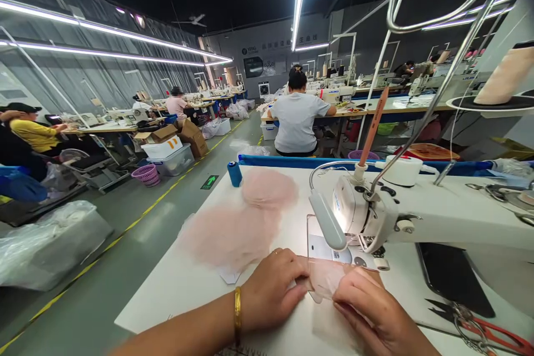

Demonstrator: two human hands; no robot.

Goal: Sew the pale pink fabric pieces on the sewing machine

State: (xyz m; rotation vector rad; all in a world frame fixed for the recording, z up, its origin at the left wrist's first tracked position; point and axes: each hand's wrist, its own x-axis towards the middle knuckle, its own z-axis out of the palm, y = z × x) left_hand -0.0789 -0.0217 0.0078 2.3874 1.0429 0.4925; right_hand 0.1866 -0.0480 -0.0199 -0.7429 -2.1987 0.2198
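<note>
A small piece of sheer pink fabric (326, 277) stretches between my two hands, just in front of the needle area of a white sewing machine (354, 211). My left hand (277, 286), with a gold bracelet at the wrist, pinches the fabric's left end. On the right, my right hand (369, 303) grips the other end between thumb and fingers. A grey lamp (327, 219) on a bent arm lights the machine's head. Two heaps of sheer pink pieces (233, 233) lie on the white table to the left, beside a blue thread spool (234, 174).
Right of the machine bed lie a black phone (453, 275) and red-handled snips (492, 334). A pencil (374, 128) stands upright on the machine head. A thread cone (507, 75) sits at upper right. Ahead, a person in a grey shirt (298, 119) sits at another machine.
</note>
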